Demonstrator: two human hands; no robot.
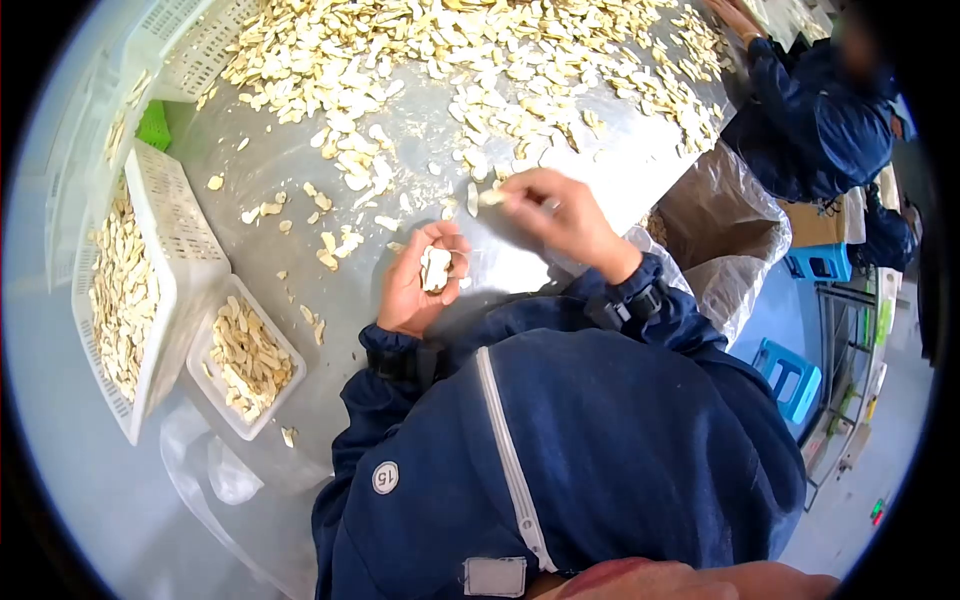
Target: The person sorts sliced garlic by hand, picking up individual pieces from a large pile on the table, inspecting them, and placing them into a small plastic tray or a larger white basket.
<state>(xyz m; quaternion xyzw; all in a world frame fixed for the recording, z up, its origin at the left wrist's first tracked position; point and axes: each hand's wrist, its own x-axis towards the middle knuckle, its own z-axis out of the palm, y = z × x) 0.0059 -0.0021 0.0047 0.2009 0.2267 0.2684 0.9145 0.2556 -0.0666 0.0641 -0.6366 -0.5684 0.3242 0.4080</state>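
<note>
The left hand is turned palm up with its fingers curled round a few pale slices, cradling them in the palm. The right hand, a little blurred, pinches a single slice between its fingertips, just above and to the right of the left palm. The two hands are near each other but apart.

Both hands hover over a metal table. Beyond them lies a broad pile of the same pale pieces, thinning into loose bits toward the fingers. More scraps lie scattered to the left of the left hand.

Further left of that hand stands a white basket with slotted walls, filled with pieces; a smaller white tray, also holding pieces, sits beside it, nearer the body. A second basket is farther off, at the left end of the pile.

To the right of the right hand, a clear bag gapes. Past it are a co-worker in a dark jacket and a blue stool.
</note>
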